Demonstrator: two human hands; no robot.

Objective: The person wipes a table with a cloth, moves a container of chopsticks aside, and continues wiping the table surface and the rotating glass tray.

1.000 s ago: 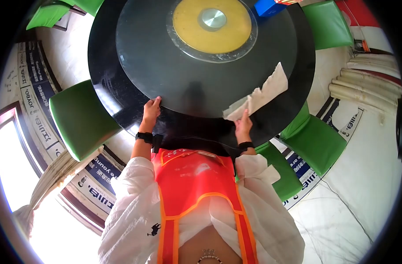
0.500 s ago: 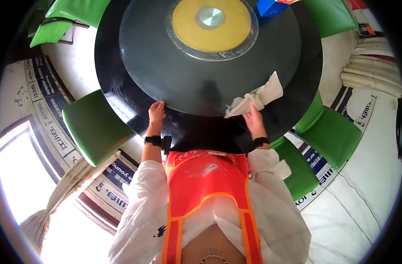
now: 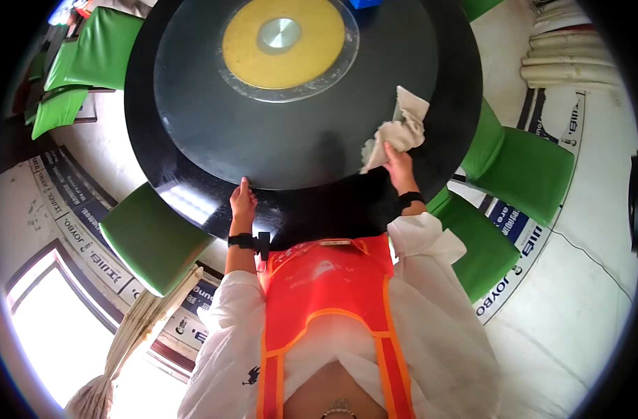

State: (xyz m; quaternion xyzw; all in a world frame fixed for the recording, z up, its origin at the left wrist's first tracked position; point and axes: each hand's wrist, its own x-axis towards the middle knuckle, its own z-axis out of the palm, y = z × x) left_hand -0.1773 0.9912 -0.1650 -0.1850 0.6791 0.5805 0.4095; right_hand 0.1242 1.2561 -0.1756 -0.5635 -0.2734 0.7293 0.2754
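Note:
A beige cloth, crumpled in the middle with one flat corner sticking up, lies against the right part of a dark round turntable. My right hand is closed on the cloth's lower part. At the turntable's near edge, my left hand has its fingers curled and its thumb on the rim, gripping it. Under the turntable spreads a wider glossy black round table. A yellow disc with a silver centre sits on the turntable.
Green chairs stand around the table, one on the left and others on the right. A blue box shows at the top edge. A tied curtain hangs lower left, beside a bright window. A thin cable runs along the right side.
My view has shifted, so the table and yellow disc appear further left and the blue box is mostly cut off. The cloth is more bunched in my right hand. My left hand stays at the rim.

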